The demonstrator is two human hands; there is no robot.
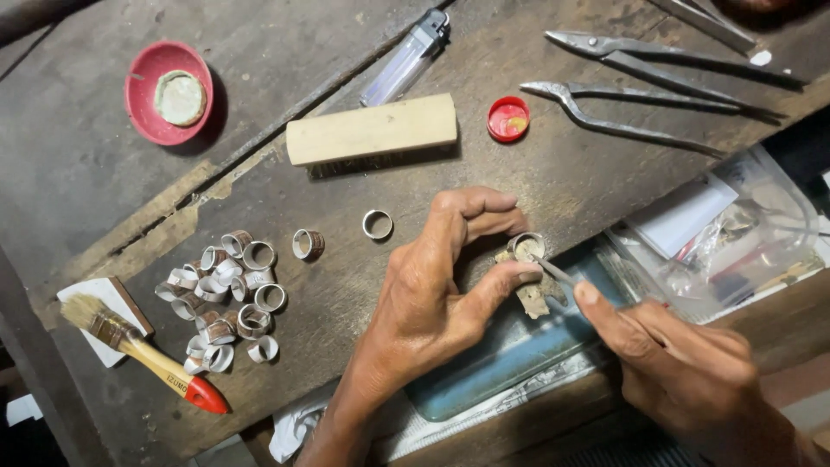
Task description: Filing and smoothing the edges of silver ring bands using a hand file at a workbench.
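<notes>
Your left hand (pixel 432 285) pinches metal ring (pixel 526 246) at table (pixel 346 285) edge, above blue tray (pixel 510 363). Right hand (pixel 683 363) grips thin tool (pixel 556 273), tip at ring. Step: working ring's inside, I judge. Next: steady tip. Ring pile (pixel 226 294) lies well left.

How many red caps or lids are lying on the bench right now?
2. A large red lid with a pale disc inside lies at the far left; a small red cap lies right of the wooden block. Others may be hidden.
</notes>
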